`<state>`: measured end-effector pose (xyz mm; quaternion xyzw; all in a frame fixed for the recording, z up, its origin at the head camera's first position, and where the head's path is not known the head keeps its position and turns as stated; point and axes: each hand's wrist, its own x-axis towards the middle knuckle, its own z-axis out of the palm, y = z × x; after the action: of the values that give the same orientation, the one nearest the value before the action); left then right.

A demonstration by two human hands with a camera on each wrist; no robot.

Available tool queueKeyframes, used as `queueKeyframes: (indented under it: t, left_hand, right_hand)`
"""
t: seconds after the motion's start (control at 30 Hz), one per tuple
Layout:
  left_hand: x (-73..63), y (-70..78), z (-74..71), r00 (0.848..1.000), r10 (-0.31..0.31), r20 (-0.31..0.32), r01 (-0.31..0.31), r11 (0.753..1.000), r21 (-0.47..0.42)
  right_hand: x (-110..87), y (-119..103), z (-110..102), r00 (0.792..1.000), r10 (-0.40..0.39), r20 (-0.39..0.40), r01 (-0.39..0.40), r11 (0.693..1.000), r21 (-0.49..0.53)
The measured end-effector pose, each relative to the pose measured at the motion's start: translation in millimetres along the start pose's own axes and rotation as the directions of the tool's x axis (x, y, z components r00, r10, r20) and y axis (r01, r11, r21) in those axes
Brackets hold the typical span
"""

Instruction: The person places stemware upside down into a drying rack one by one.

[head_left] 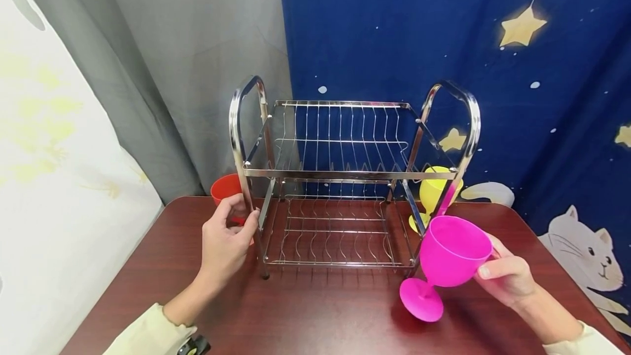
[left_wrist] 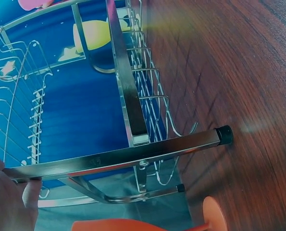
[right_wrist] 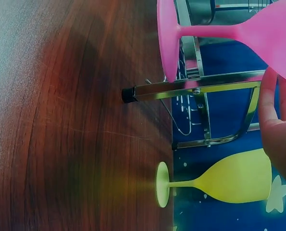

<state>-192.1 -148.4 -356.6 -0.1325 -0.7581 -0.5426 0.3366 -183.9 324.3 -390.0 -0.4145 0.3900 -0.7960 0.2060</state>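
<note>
A chrome two-tier dish rack (head_left: 340,175) stands in the middle of the dark wooden table. My left hand (head_left: 225,245) grips its left front post between thumb and fingers; the left wrist view shows the fingertips on the post (left_wrist: 109,159). On the right, my right hand (head_left: 510,278) holds a pink plastic goblet (head_left: 451,256) by the side of its bowl. The goblet leans, its foot toward the lower left, and appears raised off the table in the right wrist view. Both rack tiers hold nothing.
A red goblet (head_left: 224,188) stands left of the rack, partly hidden by my left hand. Behind the rack's right post is an upright yellow goblet (head_left: 431,196). Grey and blue star-printed curtains (head_left: 365,26) hang close behind the table (head_left: 315,311).
</note>
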Motion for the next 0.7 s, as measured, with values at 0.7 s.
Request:
queueKeyframes:
  t: [0.7]
  left_hand:
    - [0.8,-4.1,-0.3,1.000,0.003,0.001,-0.003,1.000,0.020]
  right_hand:
    - [18.3,8.9,16.5,0.996,0.047,-0.075,-0.055,0.993,-0.101]
